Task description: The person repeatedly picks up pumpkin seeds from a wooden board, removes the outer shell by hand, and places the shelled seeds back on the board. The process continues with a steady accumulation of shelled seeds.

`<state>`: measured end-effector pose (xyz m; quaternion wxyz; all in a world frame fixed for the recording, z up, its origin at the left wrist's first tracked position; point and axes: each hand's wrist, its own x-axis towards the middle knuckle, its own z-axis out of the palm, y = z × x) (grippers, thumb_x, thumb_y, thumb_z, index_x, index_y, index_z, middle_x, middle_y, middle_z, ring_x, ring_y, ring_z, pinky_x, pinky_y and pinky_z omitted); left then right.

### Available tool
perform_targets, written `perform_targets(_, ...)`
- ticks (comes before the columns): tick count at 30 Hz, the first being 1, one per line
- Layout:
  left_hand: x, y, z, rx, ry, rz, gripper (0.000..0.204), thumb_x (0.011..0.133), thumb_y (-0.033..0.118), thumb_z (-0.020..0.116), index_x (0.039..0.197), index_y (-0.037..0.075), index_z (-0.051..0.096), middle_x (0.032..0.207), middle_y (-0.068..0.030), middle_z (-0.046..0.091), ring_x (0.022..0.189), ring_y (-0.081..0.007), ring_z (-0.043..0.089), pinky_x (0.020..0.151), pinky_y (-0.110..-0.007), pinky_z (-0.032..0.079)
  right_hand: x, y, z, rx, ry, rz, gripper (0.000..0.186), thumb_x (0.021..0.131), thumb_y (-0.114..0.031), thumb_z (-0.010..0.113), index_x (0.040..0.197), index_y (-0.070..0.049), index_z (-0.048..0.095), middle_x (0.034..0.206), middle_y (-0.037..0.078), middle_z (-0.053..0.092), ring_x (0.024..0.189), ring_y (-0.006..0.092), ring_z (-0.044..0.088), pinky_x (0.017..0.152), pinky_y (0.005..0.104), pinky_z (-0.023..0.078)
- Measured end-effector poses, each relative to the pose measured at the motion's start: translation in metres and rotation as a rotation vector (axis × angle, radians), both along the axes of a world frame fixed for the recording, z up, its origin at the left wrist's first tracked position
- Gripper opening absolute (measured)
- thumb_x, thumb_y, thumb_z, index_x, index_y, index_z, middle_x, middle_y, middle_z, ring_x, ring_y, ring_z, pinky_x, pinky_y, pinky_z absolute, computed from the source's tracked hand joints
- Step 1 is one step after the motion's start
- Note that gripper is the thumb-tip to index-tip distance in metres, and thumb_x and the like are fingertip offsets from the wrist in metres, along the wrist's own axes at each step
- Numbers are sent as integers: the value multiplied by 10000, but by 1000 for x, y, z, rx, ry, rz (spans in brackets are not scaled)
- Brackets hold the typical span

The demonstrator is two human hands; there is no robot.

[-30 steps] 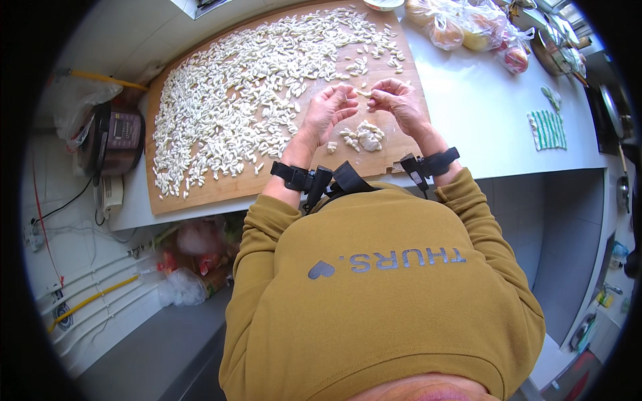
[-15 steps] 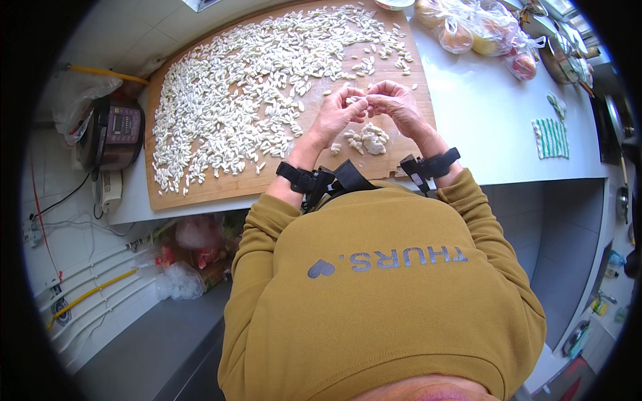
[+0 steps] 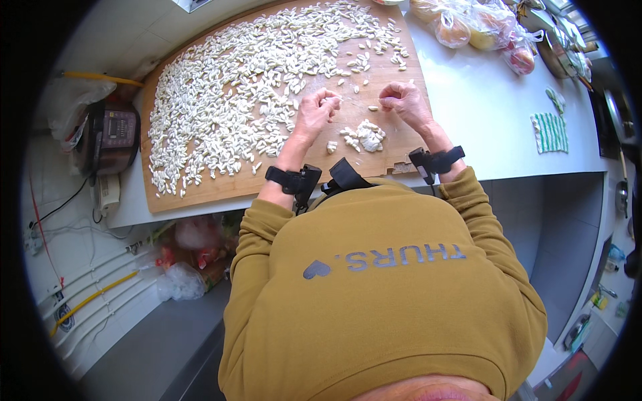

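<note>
Over the wooden board, my left hand (image 3: 315, 115) is closed, with a small whitish piece of dough (image 3: 325, 101) showing at its fingertips. Apart from it, my right hand (image 3: 408, 105) has thumb and fingers pressed together; whatever they may hold is hidden. One small shaped dough piece (image 3: 372, 108) lies on the board between the hands. Nearer me sits a lumpy mound of pale dough (image 3: 370, 136), with small torn bits beside it and a separate bit (image 3: 332, 146) to its left. Many small, pointed oval dough pieces (image 3: 227, 100) cover the board's left and far parts.
The wooden board (image 3: 401, 150) rests on a white counter (image 3: 468, 127). Bagged round produce (image 3: 491, 30) and a metal pot (image 3: 556, 53) stand far right, near a green-striped cloth (image 3: 550, 132). A dark electric cooker (image 3: 114, 134) stands left of the board.
My hands were together at a dough piece and have moved apart, left hand leftward, right hand rightward. A shaped piece now shows on the board between them.
</note>
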<state>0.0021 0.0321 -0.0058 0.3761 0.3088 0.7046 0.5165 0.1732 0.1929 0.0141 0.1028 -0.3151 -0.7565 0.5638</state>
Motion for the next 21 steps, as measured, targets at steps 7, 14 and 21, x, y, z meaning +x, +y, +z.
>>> perform_targets(7,4,-6,7,90,-373,47,180,894,129,612,1043,28,609,846,-25,641,665,-41,547,601,-174,470,10,7,-14,458,-4,73,76,730,-13,672,804,-22,662,761,74,625,723,181,605,694,294,487)
perform_targets(14,-2,-15,-3,115,-507,23,180,903,119,604,1057,26,600,860,-30,639,695,-48,565,646,-180,488,20,0,-9,528,-215,97,152,670,-67,724,792,-36,639,786,98,603,753,260,593,709,351,467)
perform_targets(21,6,-5,-1,87,-503,-19,206,908,119,594,1094,33,611,875,-23,643,707,-47,568,662,-183,492,14,4,-29,762,-155,-72,131,707,-42,701,812,-16,627,787,113,624,706,253,608,667,341,481)
